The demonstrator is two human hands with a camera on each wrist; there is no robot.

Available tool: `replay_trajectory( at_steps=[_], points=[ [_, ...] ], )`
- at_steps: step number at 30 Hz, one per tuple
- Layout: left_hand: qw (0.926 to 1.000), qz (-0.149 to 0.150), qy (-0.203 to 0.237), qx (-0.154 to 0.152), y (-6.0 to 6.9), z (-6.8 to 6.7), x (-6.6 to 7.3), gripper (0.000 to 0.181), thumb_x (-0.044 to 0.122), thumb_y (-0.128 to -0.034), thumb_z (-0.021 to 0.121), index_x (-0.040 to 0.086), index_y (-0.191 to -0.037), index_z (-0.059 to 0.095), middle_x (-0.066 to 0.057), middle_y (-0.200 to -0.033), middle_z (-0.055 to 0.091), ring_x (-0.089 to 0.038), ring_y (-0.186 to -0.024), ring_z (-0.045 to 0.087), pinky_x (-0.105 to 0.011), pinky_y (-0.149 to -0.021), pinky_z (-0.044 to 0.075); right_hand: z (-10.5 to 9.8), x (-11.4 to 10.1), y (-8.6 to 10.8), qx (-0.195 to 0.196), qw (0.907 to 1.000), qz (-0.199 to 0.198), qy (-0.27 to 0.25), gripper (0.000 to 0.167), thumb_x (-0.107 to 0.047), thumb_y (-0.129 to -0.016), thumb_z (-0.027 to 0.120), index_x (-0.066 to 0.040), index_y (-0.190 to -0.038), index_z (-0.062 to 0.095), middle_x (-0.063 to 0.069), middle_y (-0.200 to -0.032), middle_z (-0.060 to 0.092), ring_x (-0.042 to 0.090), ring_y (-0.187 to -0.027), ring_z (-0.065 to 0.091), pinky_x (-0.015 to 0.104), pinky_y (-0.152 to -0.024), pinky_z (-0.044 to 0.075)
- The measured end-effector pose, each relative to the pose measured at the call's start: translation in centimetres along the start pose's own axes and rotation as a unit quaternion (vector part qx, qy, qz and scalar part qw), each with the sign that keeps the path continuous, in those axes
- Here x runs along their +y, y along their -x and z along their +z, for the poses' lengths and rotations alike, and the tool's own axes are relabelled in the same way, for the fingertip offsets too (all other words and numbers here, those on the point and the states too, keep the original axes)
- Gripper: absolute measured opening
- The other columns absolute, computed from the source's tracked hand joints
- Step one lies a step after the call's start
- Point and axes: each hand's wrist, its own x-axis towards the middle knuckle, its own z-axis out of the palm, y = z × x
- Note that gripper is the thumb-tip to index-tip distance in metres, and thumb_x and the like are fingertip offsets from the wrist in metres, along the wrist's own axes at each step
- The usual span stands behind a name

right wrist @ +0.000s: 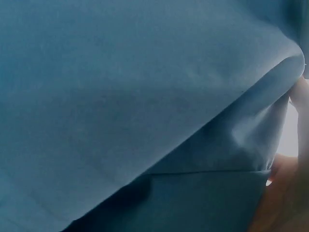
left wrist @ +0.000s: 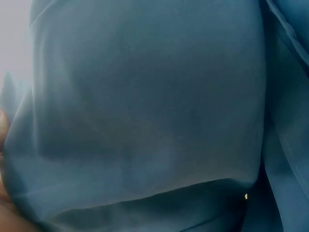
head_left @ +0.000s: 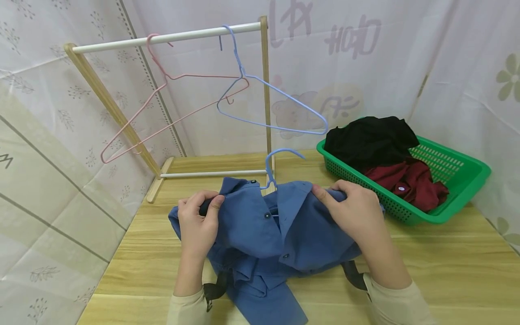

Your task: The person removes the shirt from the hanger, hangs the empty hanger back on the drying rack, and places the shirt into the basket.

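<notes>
One wood-grain table (head_left: 455, 271) bears a hanging rack (head_left: 195, 34) at back, a green basket (head_left: 467, 183) at right; blue shirt (head_left: 248, 221) is held up front centre, blue hanger (head_left: 286, 150) inside, hook out at collar. Left hand (head_left: 198, 221) and right hand (head_left: 356, 210) each pinch shoulder cloth, fingers nearly closed; dark buttons (head_left: 266, 215) down front.

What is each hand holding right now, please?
Left hand: closed, holding the blue shirt.
Right hand: closed, holding the same shirt on its other side.
</notes>
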Motion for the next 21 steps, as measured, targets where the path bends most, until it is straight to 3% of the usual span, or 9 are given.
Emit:
replay_trajectory(
  at_steps=[3, 6, 9, 14, 21],
  points=[
    [1.0, -0.001, 0.002, -0.002, -0.1, -0.1, 0.1, 0.004, 0.001, -0.0934, 0.078, 0.002, -0.09, 0.076, -0.013, -0.085, 0.078, -0.026, -0.079, 0.067, -0.033, -0.09, 0.029, 0.0, 0.3, -0.3, -0.014, 0.9997, 0.014, 0.014, 0.069, -0.081, -0.095, 0.052, -0.014, -0.094, 0.069, 0.014, -0.1, 0.07, 0.037, -0.106, 0.062, 0.05, -0.086, 0.05],
    [1.0, 0.0, 0.0, -0.004, -0.1, -0.1, 0.1, 0.004, 0.001, -0.0932, 0.078, 0.002, -0.09, 0.076, -0.014, -0.085, 0.078, -0.027, -0.079, 0.067, -0.033, -0.09, 0.029, 0.2, 0.4, -0.4, -0.002, 1.0, 0.0, -0.001, 0.067, -0.078, -0.097, 0.055, -0.014, -0.075, 0.056, 0.005, -0.075, 0.053, 0.027, -0.087, 0.059, 0.038, -0.074, 0.043],
    [1.0, -0.002, -0.004, -0.002, 0.0, -0.1, 0.1, 0.004, 0.0, -0.0931, 0.078, 0.002, -0.089, 0.076, -0.014, -0.085, 0.078, -0.027, -0.078, 0.067, -0.032, -0.09, 0.03, 0.5, 0.4, -0.3, 0.02, 0.9996, -0.015, -0.013, 0.067, -0.074, -0.098, 0.057, -0.015, -0.068, 0.046, 0.0, -0.065, 0.04, 0.023, -0.074, 0.053, 0.034, -0.067, 0.038],
    [0.9999, -0.011, -0.003, -0.001, 0.1, -0.1, -0.1, 0.005, 0.001, -0.094, 0.077, 0.002, -0.089, 0.075, -0.015, -0.087, 0.078, -0.026, -0.077, 0.065, -0.031, -0.089, 0.029, 1.0, -0.1, -0.3, 0.048, 0.9978, -0.038, -0.022, 0.065, -0.068, -0.1, 0.06, -0.014, -0.067, 0.045, 0.0, -0.063, 0.037, 0.022, -0.066, 0.048, 0.034, -0.064, 0.036],
    [0.9999, -0.013, -0.001, -0.005, 0.3, 0.0, -0.2, 0.005, 0.002, -0.0944, 0.077, 0.002, -0.09, 0.075, -0.014, -0.088, 0.078, -0.025, -0.076, 0.064, -0.032, -0.088, 0.027, 1.6, -1.0, 0.0, 0.1, 0.9901, -0.078, -0.061, 0.046, -0.05, -0.107, 0.06, -0.012, -0.081, 0.067, 0.009, -0.075, 0.061, 0.027, -0.077, 0.059, 0.035, -0.068, 0.041]
  ],
)
